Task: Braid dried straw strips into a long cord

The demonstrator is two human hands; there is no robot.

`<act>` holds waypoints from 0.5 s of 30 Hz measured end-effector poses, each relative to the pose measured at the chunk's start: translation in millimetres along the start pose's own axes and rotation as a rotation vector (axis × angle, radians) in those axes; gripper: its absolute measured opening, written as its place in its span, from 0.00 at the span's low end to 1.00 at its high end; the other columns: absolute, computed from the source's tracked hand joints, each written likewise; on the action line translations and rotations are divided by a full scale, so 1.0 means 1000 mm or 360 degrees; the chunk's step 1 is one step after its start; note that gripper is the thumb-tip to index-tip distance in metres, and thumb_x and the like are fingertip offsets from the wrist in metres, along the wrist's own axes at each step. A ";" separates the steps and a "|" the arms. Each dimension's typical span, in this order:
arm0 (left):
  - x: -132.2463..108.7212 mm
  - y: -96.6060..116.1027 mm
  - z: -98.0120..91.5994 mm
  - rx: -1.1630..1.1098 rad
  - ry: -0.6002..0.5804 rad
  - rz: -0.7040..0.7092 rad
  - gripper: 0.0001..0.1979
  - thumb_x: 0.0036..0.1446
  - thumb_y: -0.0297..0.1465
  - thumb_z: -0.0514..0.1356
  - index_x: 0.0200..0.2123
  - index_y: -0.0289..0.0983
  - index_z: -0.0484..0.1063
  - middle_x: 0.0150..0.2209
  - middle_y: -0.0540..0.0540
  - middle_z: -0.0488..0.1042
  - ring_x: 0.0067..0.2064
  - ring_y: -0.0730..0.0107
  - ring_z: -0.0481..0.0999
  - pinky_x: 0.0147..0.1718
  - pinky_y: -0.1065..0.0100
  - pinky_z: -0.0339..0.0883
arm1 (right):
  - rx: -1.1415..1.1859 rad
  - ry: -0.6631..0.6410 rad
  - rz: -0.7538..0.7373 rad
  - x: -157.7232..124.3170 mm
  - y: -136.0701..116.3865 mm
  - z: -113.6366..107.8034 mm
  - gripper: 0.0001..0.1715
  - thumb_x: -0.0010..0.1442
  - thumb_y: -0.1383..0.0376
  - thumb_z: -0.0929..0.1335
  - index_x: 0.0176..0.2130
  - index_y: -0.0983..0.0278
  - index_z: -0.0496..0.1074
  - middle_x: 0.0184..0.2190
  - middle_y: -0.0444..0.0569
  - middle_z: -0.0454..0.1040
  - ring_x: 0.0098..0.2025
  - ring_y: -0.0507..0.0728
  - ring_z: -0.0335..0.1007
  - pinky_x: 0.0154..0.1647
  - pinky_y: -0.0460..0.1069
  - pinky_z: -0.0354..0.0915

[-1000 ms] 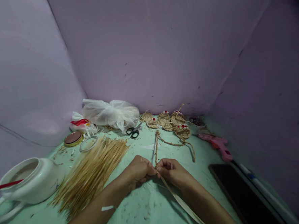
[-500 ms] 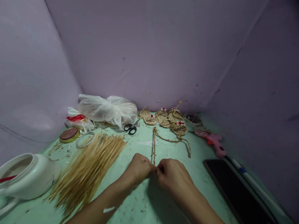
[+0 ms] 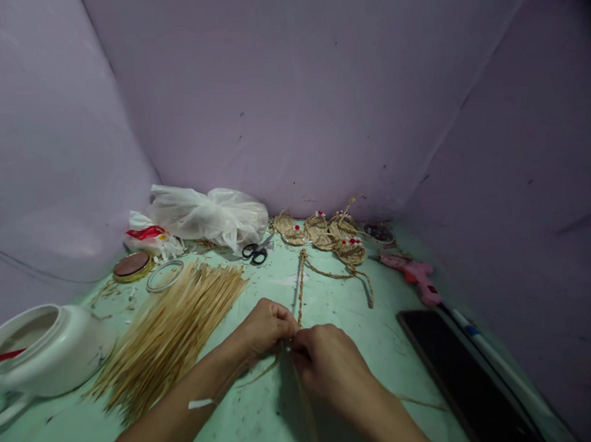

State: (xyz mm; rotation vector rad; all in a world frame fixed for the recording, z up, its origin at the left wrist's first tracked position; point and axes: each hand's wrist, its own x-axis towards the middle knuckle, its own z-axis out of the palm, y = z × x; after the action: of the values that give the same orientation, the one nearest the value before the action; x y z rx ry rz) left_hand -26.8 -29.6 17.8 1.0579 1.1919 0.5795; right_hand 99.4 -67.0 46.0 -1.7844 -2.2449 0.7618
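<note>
A twisted straw cord [image 3: 300, 291] runs from a knotted far end on the green tabletop [image 3: 357, 404] down to my hands. My left hand [image 3: 269, 322] pinches its near end between thumb and fingers. Close against it, my right hand [image 3: 329, 359] is closed on the loose strands coming out of the cord; its fingertips are partly hidden. Thin strands trail below my hands and out past the right wrist. From the cord's far end another thinner length of cord curves to the right.
On the left lie a bundle of straw strips [image 3: 172, 335], a tape roll [image 3: 165, 275] and a white pot [image 3: 73, 348]. Behind are scissors [image 3: 257, 252], a plastic bag [image 3: 215, 216] and beaded woven pieces [image 3: 319, 231]. A pink glue gun [image 3: 413, 274] and black phone-like slab [image 3: 455, 371] lie right.
Both hands have shifted slightly left, and my right hand has turned and lowered. Loose strands now show below the hands and beside the right wrist. The view has moved a little.
</note>
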 end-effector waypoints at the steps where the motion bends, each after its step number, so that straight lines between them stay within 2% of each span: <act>1: 0.000 0.000 0.000 -0.0014 -0.0011 -0.0009 0.02 0.30 0.24 0.55 0.15 0.31 0.67 0.11 0.53 0.61 0.13 0.83 0.53 0.14 0.76 0.43 | 0.0091 0.0001 -0.0011 0.001 0.005 -0.006 0.08 0.45 0.69 0.64 0.21 0.64 0.74 0.20 0.52 0.73 0.21 0.53 0.63 0.21 0.47 0.45; 2: 0.000 0.001 0.000 -0.0022 -0.0015 -0.0022 0.02 0.31 0.25 0.56 0.15 0.31 0.67 0.10 0.54 0.60 0.13 0.83 0.53 0.14 0.76 0.43 | 0.0199 0.0039 0.0015 0.003 0.011 -0.011 0.08 0.45 0.67 0.64 0.22 0.64 0.73 0.19 0.51 0.73 0.21 0.53 0.63 0.21 0.46 0.47; 5: -0.001 0.002 -0.001 -0.0012 -0.0023 -0.0049 0.03 0.32 0.27 0.57 0.16 0.32 0.67 0.09 0.55 0.57 0.12 0.84 0.50 0.13 0.75 0.40 | 0.0590 0.0388 0.0195 0.012 0.028 -0.018 0.12 0.48 0.64 0.63 0.31 0.65 0.73 0.25 0.50 0.73 0.26 0.54 0.65 0.25 0.46 0.54; 6: -0.001 0.003 -0.002 -0.0013 -0.0032 -0.0044 0.03 0.32 0.27 0.57 0.16 0.32 0.67 0.09 0.55 0.57 0.12 0.84 0.50 0.13 0.75 0.40 | 0.0764 0.0375 0.0229 0.016 0.031 -0.016 0.13 0.47 0.64 0.63 0.33 0.66 0.72 0.26 0.50 0.73 0.27 0.54 0.65 0.27 0.46 0.55; 7: -0.001 0.003 -0.003 -0.0022 -0.0043 -0.0036 0.04 0.33 0.27 0.57 0.17 0.31 0.67 0.09 0.55 0.57 0.12 0.84 0.50 0.13 0.75 0.39 | 0.0949 0.0266 0.0256 0.019 0.033 -0.012 0.12 0.46 0.65 0.63 0.33 0.67 0.71 0.26 0.49 0.73 0.27 0.53 0.65 0.27 0.46 0.56; 10: 0.000 0.002 -0.004 -0.0049 -0.0071 -0.0004 0.03 0.32 0.25 0.56 0.17 0.31 0.67 0.09 0.55 0.57 0.12 0.84 0.50 0.14 0.75 0.40 | 0.1473 -0.0267 0.0298 0.026 0.029 0.006 0.07 0.45 0.66 0.63 0.25 0.67 0.67 0.18 0.45 0.68 0.21 0.50 0.63 0.24 0.45 0.57; 11: 0.001 0.001 -0.004 -0.0059 -0.0086 0.0007 0.03 0.32 0.25 0.55 0.16 0.31 0.66 0.10 0.55 0.58 0.13 0.83 0.51 0.14 0.75 0.41 | 0.1592 -0.0349 0.0352 0.028 0.026 0.011 0.06 0.46 0.66 0.63 0.23 0.67 0.65 0.16 0.44 0.67 0.20 0.49 0.62 0.23 0.45 0.57; 12: 0.001 0.001 -0.005 -0.0065 -0.0103 0.0019 0.03 0.32 0.24 0.54 0.16 0.31 0.66 0.10 0.54 0.59 0.13 0.82 0.53 0.15 0.75 0.42 | 0.1672 -0.0391 0.0399 0.028 0.022 0.015 0.07 0.46 0.66 0.62 0.21 0.67 0.64 0.14 0.43 0.65 0.18 0.48 0.60 0.22 0.45 0.57; 15: 0.002 0.002 -0.005 0.0016 -0.0117 0.0090 0.04 0.31 0.23 0.53 0.16 0.31 0.67 0.12 0.52 0.63 0.16 0.81 0.57 0.17 0.75 0.46 | 0.1717 -0.0312 0.0458 0.028 0.015 0.019 0.09 0.45 0.67 0.63 0.17 0.66 0.61 0.12 0.41 0.62 0.14 0.46 0.54 0.17 0.43 0.53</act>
State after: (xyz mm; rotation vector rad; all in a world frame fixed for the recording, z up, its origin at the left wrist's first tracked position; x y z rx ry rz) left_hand -31.1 -25.6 18.5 1.1155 1.1045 0.5743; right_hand 96.6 -43.4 16.9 -1.4510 -1.1602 1.7973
